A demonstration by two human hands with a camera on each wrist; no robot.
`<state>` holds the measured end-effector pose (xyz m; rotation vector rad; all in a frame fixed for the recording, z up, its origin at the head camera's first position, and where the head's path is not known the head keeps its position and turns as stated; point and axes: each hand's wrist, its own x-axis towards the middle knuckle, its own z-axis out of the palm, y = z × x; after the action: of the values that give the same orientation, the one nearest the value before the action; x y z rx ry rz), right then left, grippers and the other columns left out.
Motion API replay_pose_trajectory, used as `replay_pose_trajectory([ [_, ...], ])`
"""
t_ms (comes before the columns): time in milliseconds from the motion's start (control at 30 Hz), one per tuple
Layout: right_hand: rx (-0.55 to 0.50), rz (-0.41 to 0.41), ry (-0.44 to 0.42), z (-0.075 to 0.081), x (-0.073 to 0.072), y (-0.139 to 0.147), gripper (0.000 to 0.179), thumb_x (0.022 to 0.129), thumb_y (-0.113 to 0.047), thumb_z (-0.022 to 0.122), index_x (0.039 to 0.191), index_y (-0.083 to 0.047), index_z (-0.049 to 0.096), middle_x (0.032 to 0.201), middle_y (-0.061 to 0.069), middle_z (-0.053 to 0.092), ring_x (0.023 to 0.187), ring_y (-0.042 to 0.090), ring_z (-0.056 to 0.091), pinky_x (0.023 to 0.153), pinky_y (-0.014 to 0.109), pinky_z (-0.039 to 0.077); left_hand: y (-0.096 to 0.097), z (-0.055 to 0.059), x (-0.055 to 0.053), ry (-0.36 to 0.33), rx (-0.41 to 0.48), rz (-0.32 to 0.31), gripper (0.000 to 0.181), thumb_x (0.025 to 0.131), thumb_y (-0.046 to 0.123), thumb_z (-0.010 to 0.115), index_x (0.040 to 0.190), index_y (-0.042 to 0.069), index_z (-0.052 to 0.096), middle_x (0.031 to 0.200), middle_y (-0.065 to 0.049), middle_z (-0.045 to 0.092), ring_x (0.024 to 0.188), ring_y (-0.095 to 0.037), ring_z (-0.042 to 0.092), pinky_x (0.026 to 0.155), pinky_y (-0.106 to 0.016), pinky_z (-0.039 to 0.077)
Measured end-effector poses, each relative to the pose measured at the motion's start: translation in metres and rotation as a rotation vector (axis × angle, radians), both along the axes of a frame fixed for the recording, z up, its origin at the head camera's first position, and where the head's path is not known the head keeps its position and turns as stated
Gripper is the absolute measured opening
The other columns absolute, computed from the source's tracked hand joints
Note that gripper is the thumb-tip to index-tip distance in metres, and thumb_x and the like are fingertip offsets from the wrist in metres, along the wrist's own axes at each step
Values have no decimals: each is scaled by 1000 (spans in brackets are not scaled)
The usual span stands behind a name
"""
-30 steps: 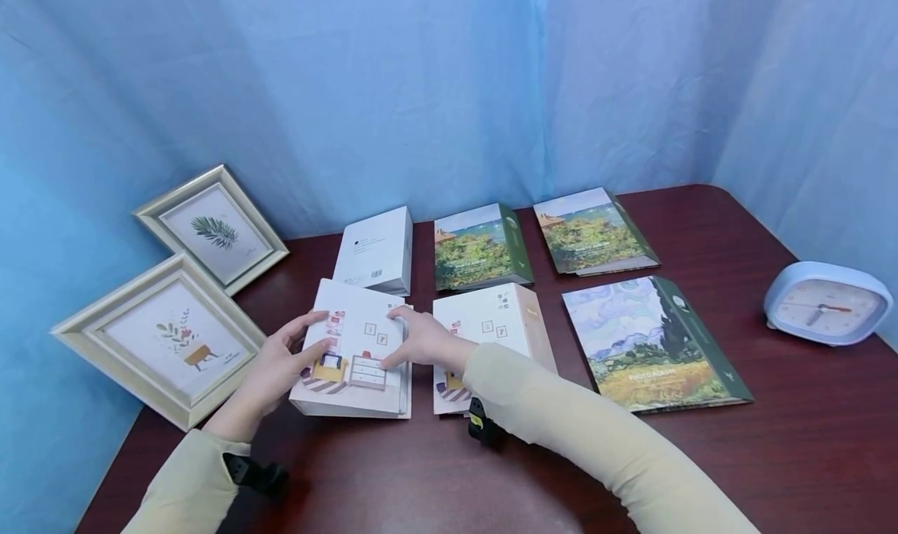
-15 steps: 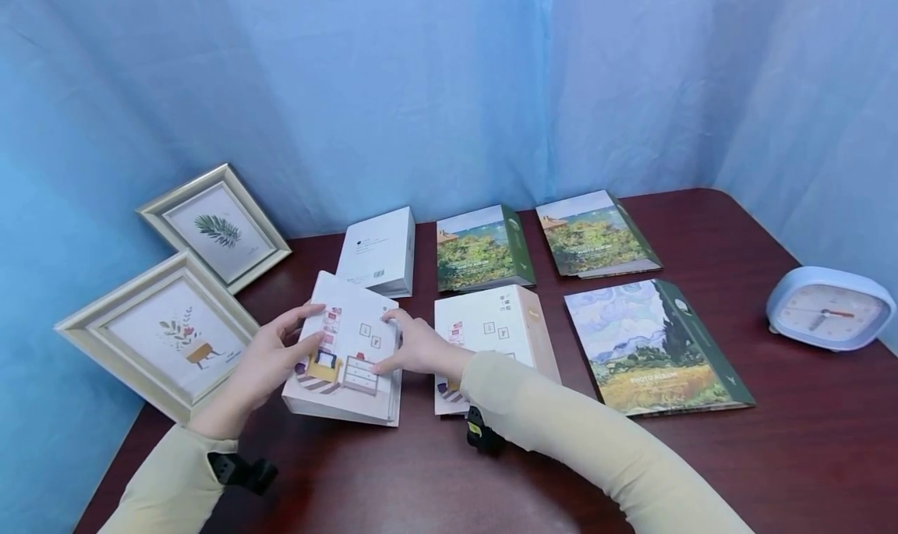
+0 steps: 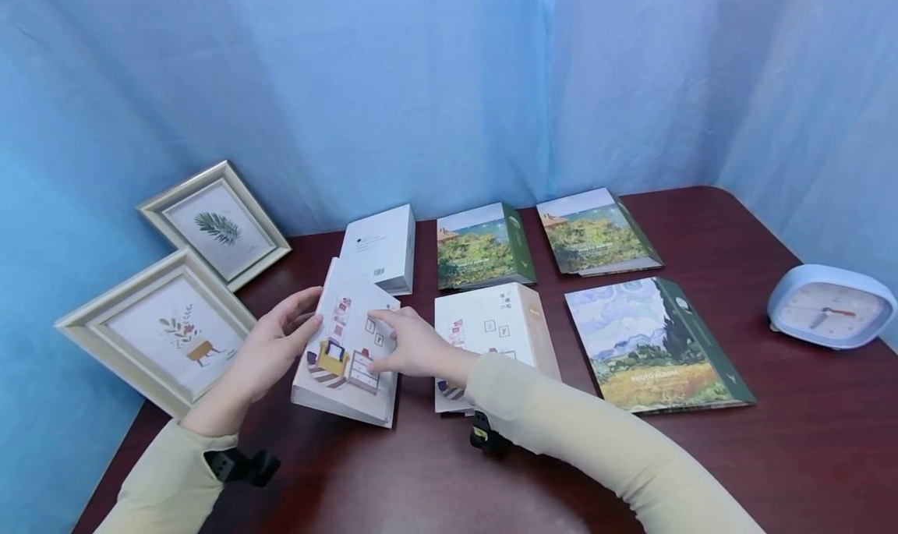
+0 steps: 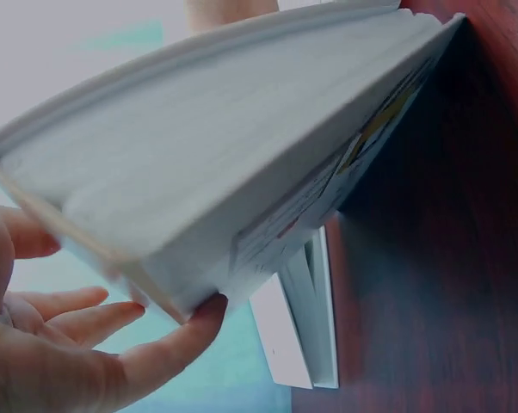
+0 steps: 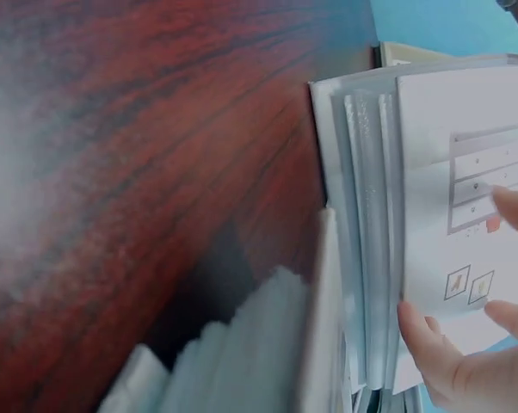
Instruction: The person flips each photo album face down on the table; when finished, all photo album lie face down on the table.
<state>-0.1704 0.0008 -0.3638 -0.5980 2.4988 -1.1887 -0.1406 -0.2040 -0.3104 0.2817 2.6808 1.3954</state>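
A thick white photo album (image 3: 351, 339), with a yellow armchair and a chest of drawers printed on its cover, is tilted with its left side raised. My left hand (image 3: 270, 351) holds it at the spine; in the left wrist view the thumb (image 4: 186, 335) touches the spine corner while the other fingers lie along the far side. From the right, my right hand (image 3: 417, 347) grips the opposite side, fingertips on the cover and one finger at its edge in the right wrist view. A matching white album (image 3: 484, 312) lies just right, partly behind my right sleeve.
Behind stand a plain white album (image 3: 382, 245) and two landscape-covered albums (image 3: 470, 253) (image 3: 585, 234). A larger painted album (image 3: 631, 347) lies at right, near a blue clock (image 3: 831, 306). Two picture frames (image 3: 213, 226) (image 3: 157, 339) lean at left on the dark red table (image 3: 435, 472).
The held album has tilted, its left side rising and its cover turning toward the right. Both hands have stayed on it, shifting slightly with it.
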Motion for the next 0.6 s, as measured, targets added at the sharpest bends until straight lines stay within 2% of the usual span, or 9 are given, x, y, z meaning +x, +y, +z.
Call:
replay_pose_trajectory([
  [100,-76,11,-73,4,1,7,70,84,-29,71,146,-17,39,142,14,41,120,26,54,93,35,49,2,2,2,-13,46,-1,51,101,22,45,146,1,32,137,-25,48,114,-32,57,80,-24,54],
  [233,-170,13,-166,9,0,16,69,87,-32,67,147,-20,35,141,13,45,120,27,57,94,39,49,7,3,1,-6,47,14,46,100,20,47,143,5,40,127,-25,56,99,-20,64,77,-22,54],
  [333,-211,19,-198,12,1,19,72,87,-34,67,149,-24,31,139,13,47,114,23,60,91,37,50,12,2,0,7,44,42,45,98,17,52,141,5,44,130,-24,55,105,-23,62,77,-21,53],
  [467,-296,11,-251,17,4,22,73,88,-32,67,149,-28,28,140,15,44,107,23,63,88,39,53,20,1,-4,-16,50,73,48,96,17,57,141,8,46,137,-23,49,119,-35,53,83,-35,55],
  [533,-337,4,-283,20,7,22,73,88,-30,67,150,-30,27,141,15,42,107,25,63,86,41,54,23,1,-5,-48,68,70,49,95,19,57,142,9,44,137,-24,48,119,-36,53,83,-39,55],
  [600,-357,1,-302,21,10,23,74,88,-31,67,150,-32,26,143,14,40,109,26,62,87,43,53,26,1,-6,-74,82,61,50,95,19,57,143,10,43,136,-25,49,115,-34,55,79,-33,56],
])
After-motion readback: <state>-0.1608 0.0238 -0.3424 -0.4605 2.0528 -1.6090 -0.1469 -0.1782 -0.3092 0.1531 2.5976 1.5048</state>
